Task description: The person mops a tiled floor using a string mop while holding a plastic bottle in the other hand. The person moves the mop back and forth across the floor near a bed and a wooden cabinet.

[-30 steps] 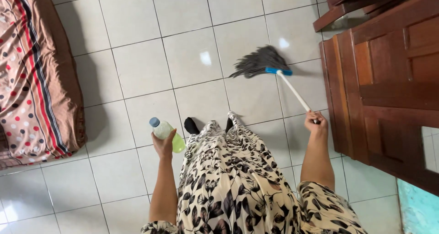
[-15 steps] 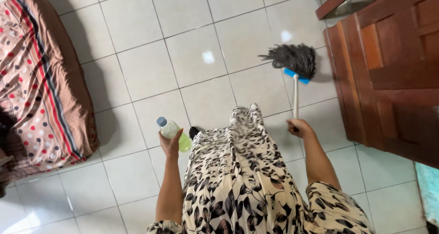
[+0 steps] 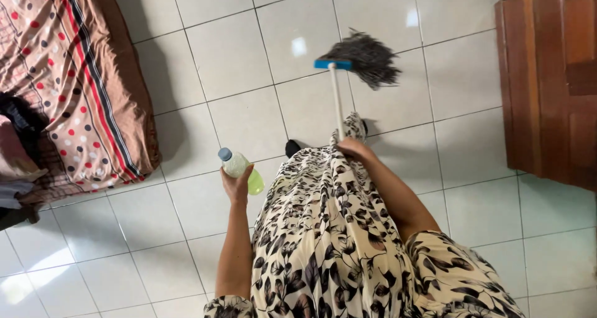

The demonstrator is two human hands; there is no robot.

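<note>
While the left hand (image 3: pixel 236 184) has its grip wrapped round a clear plastic bottle of yellow-green liquid with a blue cap (image 3: pixel 240 169), the right hand (image 3: pixel 353 148) grips the white handle of a mop (image 3: pixel 336 100). Its dark stringy head (image 3: pixel 368 58) sits on the pale tiled floor (image 3: pixel 249 63), wooden cabinet (image 3: pixel 553 82) off right, patterned bed (image 3: pixel 68 82) off left.

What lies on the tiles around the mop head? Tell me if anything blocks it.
Nothing visible blocks it. The mop head rests on bare floor tiles, held by the right hand. The wooden cabinet stands apart to its right and the patterned mattress far to its left. The left hand holds a bottle.
</note>
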